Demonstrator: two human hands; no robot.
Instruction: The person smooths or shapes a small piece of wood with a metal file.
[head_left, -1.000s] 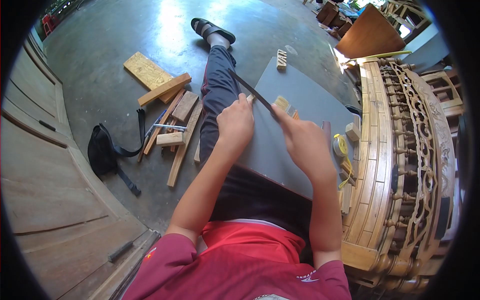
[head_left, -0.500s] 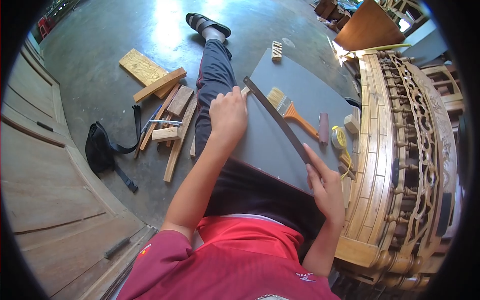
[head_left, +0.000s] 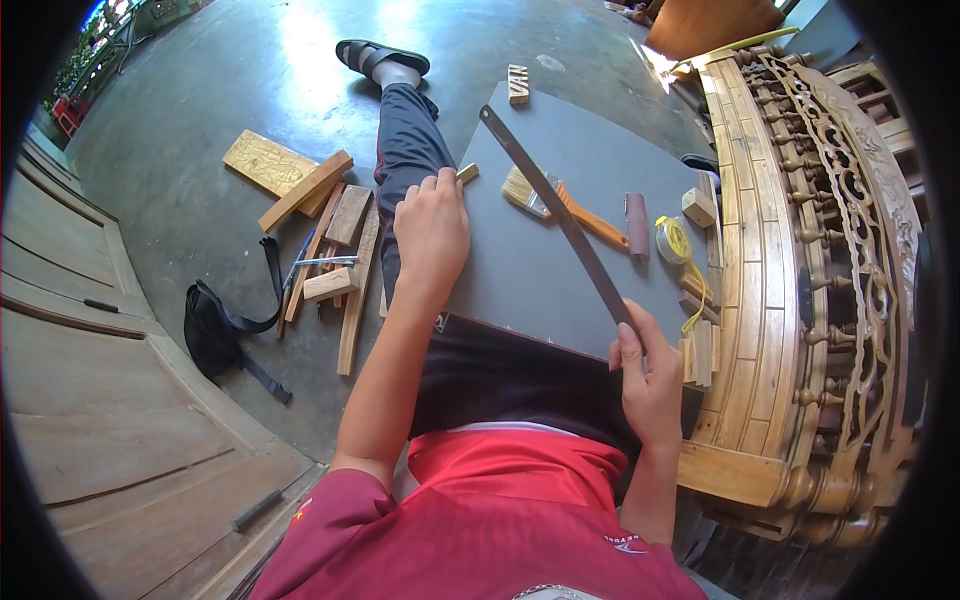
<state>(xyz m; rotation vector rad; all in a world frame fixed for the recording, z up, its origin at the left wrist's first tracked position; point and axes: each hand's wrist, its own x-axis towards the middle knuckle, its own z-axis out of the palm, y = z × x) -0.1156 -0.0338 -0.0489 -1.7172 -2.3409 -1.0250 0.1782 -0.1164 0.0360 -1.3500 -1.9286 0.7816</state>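
Note:
My left hand (head_left: pixel 432 230) is closed at the left edge of a grey board (head_left: pixel 530 290) lying across my lap. A small piece of light wood (head_left: pixel 467 174) pokes out past its fingers; the rest is hidden. My right hand (head_left: pixel 648 375) grips the near end of a long, flat, dark metal blade (head_left: pixel 555 212) with a hole at its far tip. The blade slants over the board, apart from the wood piece. Beneath and beside it lie a paintbrush (head_left: pixel 590 225) with an orange handle and a brown-purple roll (head_left: pixel 636 225), perhaps sandpaper.
Carved wooden letters (head_left: pixel 518 85) rest at the board's far edge. A yellow tape measure (head_left: pixel 673 240) and wood blocks (head_left: pixel 698 207) lie right, beside a slatted wooden bench (head_left: pixel 740 300). Left on the floor are wood offcuts (head_left: pixel 350 215), a carved panel (head_left: pixel 268 163) and a black bag (head_left: pixel 208 330).
The blade's far end has moved away from the wood piece, and more of that piece shows beyond my left fingers. My view has shifted slightly.

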